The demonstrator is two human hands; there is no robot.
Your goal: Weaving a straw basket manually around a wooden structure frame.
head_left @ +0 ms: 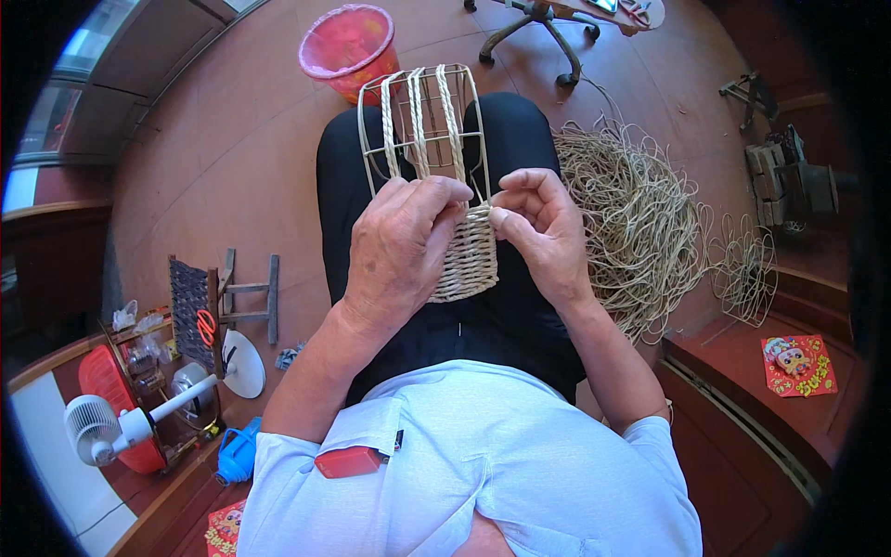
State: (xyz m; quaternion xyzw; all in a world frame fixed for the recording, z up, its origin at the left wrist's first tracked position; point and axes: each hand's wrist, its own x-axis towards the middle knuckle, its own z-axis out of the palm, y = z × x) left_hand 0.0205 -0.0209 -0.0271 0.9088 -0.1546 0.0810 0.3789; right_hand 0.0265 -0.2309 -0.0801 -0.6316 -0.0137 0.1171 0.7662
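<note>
A partly woven basket [470, 260] rests between my black-trousered knees. Its near part is tightly woven from pale twisted cord. Toward the far end the thin wire frame [479, 104] is bare except for three cord strands [417, 116] running along it. My left hand [397, 243] is closed over the left side of the weave, its thumb and forefinger near the weave's upper edge. At the right corner of that edge, my right hand [546, 237] has its fingers curled and its thumb pressed to the cord by the frame rod. Its grip is partly hidden.
A large tangled heap of cord [636, 218] lies right of my legs, with a smaller coil [744, 269] beyond. A red bucket [348, 46] stands ahead, near a wheeled chair base [538, 32]. Leftward are a folding stool [246, 297], orange scissors [206, 325] and a white fan [139, 427].
</note>
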